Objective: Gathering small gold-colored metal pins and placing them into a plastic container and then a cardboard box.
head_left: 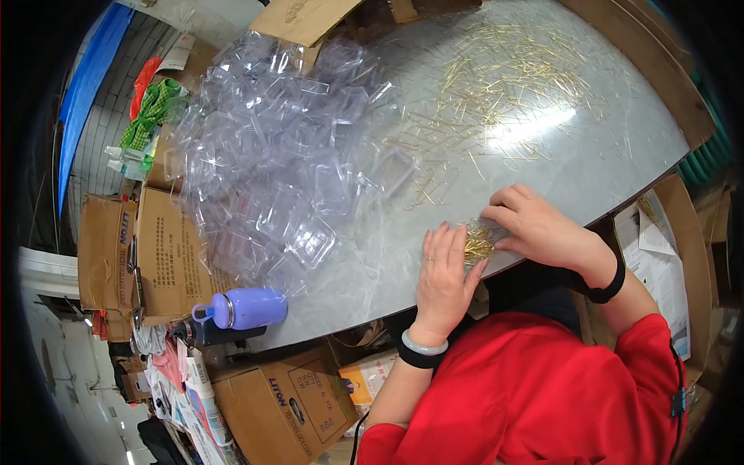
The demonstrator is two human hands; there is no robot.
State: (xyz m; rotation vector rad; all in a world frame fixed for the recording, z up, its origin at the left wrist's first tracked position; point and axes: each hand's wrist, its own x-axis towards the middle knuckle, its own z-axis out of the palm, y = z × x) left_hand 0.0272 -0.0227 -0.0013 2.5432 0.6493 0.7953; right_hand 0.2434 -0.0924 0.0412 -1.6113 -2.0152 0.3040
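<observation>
Left hand: the left hand [443, 279] lay flat on the counter [542, 155], fingers spread and pressing down on the near edge of a small clear case [480, 240]; its grip was apart, clamped on nothing.
Right hand: the right hand [535, 225] rested on the far side of the same case, fingers curled over it; whether they pinched any pins could not be told.
Clear case: it sat between the two hands near the counter's front edge, packed with thin gold pins [478, 245].
Loose pins: a wide scatter of gold pins [496, 93] lay well beyond the clear case, toward the far side of the counter.
Empty cases: a heap of clear plastic cases [287, 155] was piled to the left of the clear case, well apart from it.
Bottle: a lilac bottle [244, 308] lay on its side at the counter's edge, far left of the clear case.
Step in hand: it looked like the pins were being settled or evened inside the case while both hands steadied it.
Next move calls for: most likely keeping the case pinned flat while the pins were tucked in, so none sprang out over the near edge.
</observation>
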